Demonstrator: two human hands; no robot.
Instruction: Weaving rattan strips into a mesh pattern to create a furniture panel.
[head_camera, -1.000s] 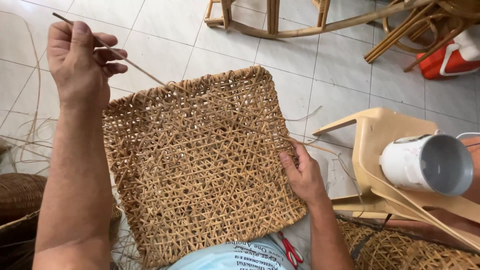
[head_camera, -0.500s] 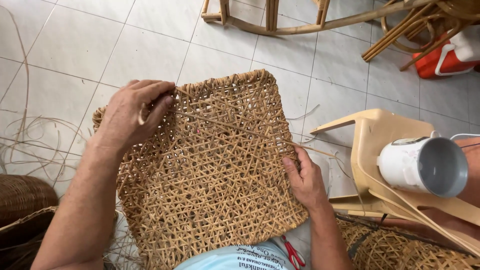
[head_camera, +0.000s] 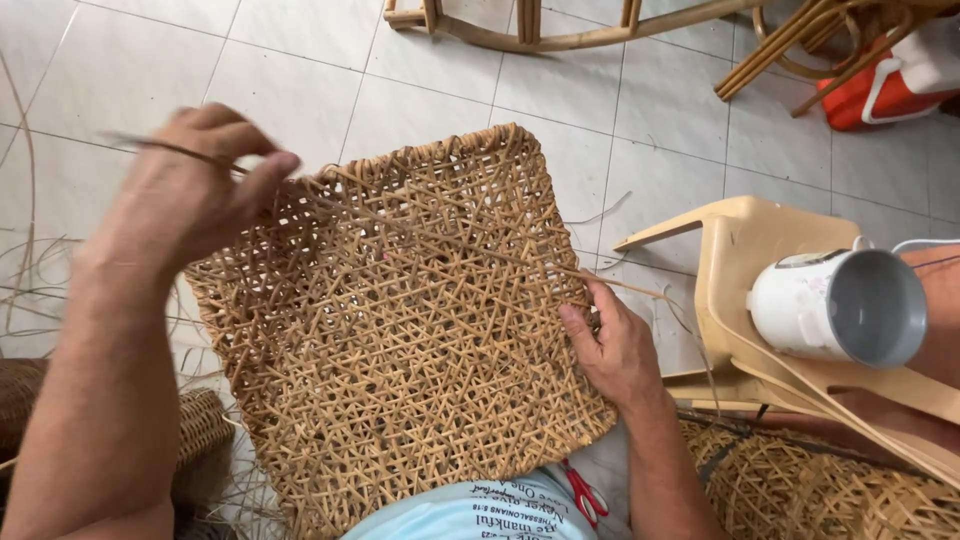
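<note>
A square woven rattan panel (head_camera: 400, 330) with an open lattice rests on my lap above the tiled floor. My left hand (head_camera: 195, 195) is at its upper left corner, pinching a thin cane strand (head_camera: 450, 240) that runs diagonally across the weave to the right edge. My right hand (head_camera: 615, 345) presses flat on the panel's right edge, fingers spread beside the strand's far end.
A beige plastic stool (head_camera: 760, 290) lies tipped at my right with a white electric kettle (head_camera: 835, 305) on it. Woven baskets (head_camera: 800, 490) sit lower right and lower left. Rattan furniture (head_camera: 560, 30) and a red container (head_camera: 880, 85) stand at the back. Red-handled scissors (head_camera: 583, 493) lie by my shirt.
My left hand dropped from raised high at the left onto the panel's top, then drew back to the upper left corner, pulling the strand. The right hand stayed on the edge.
</note>
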